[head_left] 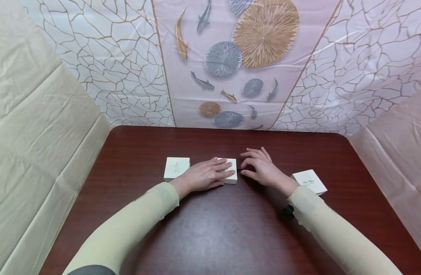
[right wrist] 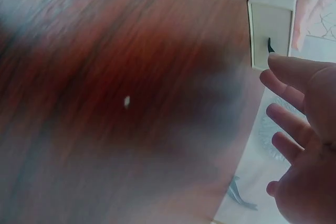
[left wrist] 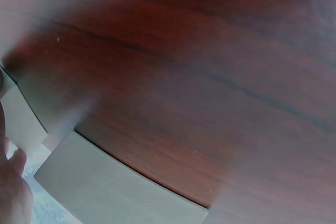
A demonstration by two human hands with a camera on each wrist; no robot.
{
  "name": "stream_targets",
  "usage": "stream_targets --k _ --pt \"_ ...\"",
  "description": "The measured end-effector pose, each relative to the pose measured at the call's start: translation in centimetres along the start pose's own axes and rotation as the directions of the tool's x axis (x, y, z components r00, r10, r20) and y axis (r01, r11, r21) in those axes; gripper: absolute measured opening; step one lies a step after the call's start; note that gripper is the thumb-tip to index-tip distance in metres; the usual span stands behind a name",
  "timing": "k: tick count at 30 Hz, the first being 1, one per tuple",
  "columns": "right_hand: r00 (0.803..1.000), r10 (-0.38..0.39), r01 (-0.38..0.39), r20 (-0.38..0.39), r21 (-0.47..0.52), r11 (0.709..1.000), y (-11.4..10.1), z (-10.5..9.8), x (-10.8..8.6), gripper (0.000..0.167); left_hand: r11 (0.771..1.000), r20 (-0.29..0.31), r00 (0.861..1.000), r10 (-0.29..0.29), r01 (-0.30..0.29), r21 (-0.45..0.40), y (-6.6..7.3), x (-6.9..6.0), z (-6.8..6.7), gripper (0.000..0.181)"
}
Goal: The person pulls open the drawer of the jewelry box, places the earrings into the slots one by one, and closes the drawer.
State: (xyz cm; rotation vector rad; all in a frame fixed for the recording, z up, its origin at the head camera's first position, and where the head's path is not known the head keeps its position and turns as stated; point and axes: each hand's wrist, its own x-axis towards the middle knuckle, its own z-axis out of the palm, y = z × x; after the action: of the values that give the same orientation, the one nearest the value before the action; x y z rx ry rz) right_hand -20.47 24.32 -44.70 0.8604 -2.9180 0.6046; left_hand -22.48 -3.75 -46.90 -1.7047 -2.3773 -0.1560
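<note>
A small white box (head_left: 231, 178) lies at the middle of the table under my left hand (head_left: 207, 173). The left fingers stretch over its top, and the thumb touches its near side. From the box's right end (right wrist: 272, 30) sticks a short black ribbon tab (right wrist: 270, 44). My right hand (head_left: 262, 168) pinches that tab between thumb and forefinger, the other fingers spread loosely. A second white box (head_left: 177, 167) with printed lettering sits left of the left hand, partly behind the wrist. Near the right forearm lies a third white box (head_left: 310, 181), turned at an angle.
All the boxes stand on a dark red-brown wooden table (head_left: 210, 225). A patterned cloth (head_left: 127, 68) hangs behind its far edge, and pale cloth walls (head_left: 41, 133) flank both sides. A dark band (head_left: 288, 211) shows beneath the right cuff.
</note>
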Motion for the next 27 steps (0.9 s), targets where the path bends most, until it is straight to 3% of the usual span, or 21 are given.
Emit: stream_targets --k 16,27 --pt "0.999 0.019 -0.015 0.047 -0.083 0.996 0.7 -4.8 -4.2 0.029 0.999 0.074 0.997 -0.03 0.029 0.014 0.3 0.1 -1.5 0.06" --pt "0.992 0.087 -0.07 0.093 -0.173 0.983 2.6 -7.5 -8.6 0.046 0.999 0.046 0.998 -0.045 0.045 0.01 1.6 -1.3 -3.0 0.062"
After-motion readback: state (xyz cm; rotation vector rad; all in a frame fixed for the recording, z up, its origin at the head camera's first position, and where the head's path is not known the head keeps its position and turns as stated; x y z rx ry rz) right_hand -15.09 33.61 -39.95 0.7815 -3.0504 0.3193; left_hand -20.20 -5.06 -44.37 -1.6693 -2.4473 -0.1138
